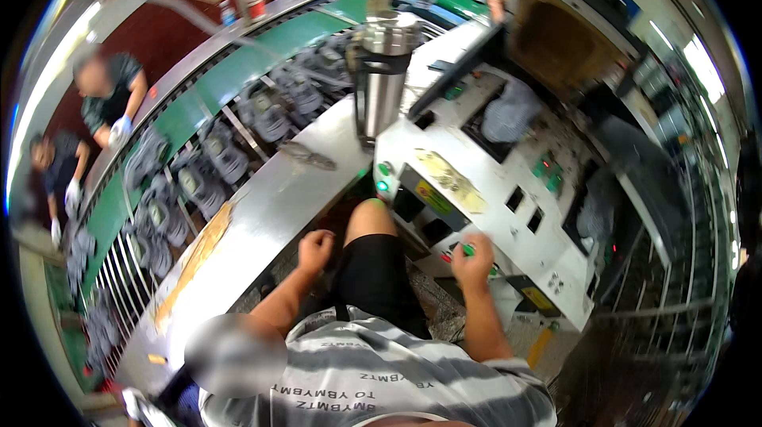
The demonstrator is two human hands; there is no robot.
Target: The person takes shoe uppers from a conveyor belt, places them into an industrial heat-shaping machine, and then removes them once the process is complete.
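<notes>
Left hand (316, 251) in a loose fist mid-frame, right hand (475, 265) curled at a green button (468, 250) right of centre, grip unclear, both well apart, white machine (494, 227) at right, steel worktop (266, 198) left of centre.

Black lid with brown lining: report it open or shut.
Open: the black lid with brown lining stands raised, exposing a grey fabric piece below.
</notes>
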